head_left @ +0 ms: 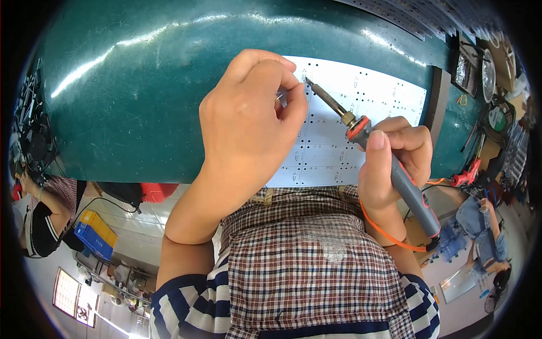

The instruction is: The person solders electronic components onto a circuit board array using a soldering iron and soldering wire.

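A white circuit board panel (327,144), marked with rows of dark dots and small print, lies on the green work surface in front of me. My right hand (395,155) grips a soldering iron (415,198) with a grey and red handle. Its metal tip points up and left and is at the panel's upper left part, close to my left fingers. My left hand (248,113) is closed over the panel's left side, fingertips curled together. A small shiny bit shows between those fingers, but what they hold is mostly hidden. An orange cord (389,240) runs from the iron's rear end.
A dark bar (437,104) stands along the panel's right side. Farther right are a spool (498,121), a red tool (467,173) and a small dark tray (466,68). Strip-like panels (395,14) sit at the far edge. Black parts (36,135) pile up at left. Other people are at both sides.
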A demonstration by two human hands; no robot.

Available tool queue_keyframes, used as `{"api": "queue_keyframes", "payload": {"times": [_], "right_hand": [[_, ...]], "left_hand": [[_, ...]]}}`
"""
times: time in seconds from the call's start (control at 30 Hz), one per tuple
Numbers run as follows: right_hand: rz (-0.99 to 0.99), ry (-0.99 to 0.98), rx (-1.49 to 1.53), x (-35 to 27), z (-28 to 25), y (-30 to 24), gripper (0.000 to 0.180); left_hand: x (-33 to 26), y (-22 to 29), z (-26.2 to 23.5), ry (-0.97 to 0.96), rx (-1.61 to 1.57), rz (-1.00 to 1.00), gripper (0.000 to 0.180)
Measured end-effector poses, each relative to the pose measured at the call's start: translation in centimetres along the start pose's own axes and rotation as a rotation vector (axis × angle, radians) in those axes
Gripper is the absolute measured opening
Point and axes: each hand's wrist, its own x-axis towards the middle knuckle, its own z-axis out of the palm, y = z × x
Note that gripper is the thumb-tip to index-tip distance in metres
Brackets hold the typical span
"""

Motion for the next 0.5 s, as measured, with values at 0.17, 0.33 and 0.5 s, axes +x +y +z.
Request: {"api": "queue_keyframes", "payload": {"times": [0.17, 0.33, 0.5], "right_hand": [[-0.002, -0.022, -0.015, -0.1, -0.1, -0.2, 0.023], [-0.023, 0.015, -0.054, 0.2, 0.1, -0.6, 0.020], [0.002, 0.054, -0.081, 0.7, 0.3, -0.8, 0.018]], "left_hand": [[-0.1, 0.3, -0.4, -0.039, -0.016, 0.003, 0.007], [-0.3, 0.5, -1.0, -0.037, -0.051, -0.023, 0.007], [-0.9, 0.7, -1.5, -0.062, -0.080, -0.100, 0.006]]}}
